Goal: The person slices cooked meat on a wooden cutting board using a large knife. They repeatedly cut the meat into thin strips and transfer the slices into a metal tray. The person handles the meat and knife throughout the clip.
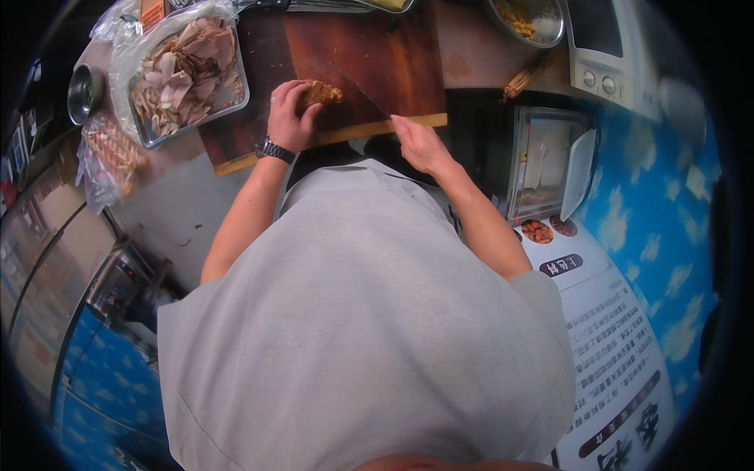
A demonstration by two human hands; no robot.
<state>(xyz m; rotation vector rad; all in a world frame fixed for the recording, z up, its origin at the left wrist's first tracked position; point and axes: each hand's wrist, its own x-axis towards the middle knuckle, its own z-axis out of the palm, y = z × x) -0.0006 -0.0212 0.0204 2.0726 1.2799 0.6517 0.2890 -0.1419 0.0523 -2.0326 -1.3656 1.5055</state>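
Note:
My left hand (pixel 293 115), with a ring and a dark wristwatch, holds a browned piece of food (pixel 321 94), maybe cooked meat, on a dark wooden cutting board (pixel 406 59). My right hand (pixel 421 143) is closed around the handle of a knife (pixel 366 95) at the board's near edge. The thin blade points away to the upper left, to the right of the piece and apart from it. Left of the board, a clear tray (pixel 246 97) lined with plastic film holds a heap of thinly sliced meat (pixel 188 73).
A small metal bowl (pixel 84 94) and a plastic bag of food (pixel 109 156) lie at the far left. At the upper right are a metal bowl (pixel 556 36) of orange-brown food, a bundle of sticks (pixel 523 81) and a white appliance with knobs (pixel 598 76). Another knife's black handle (pixel 265 3) shows beyond the tray.

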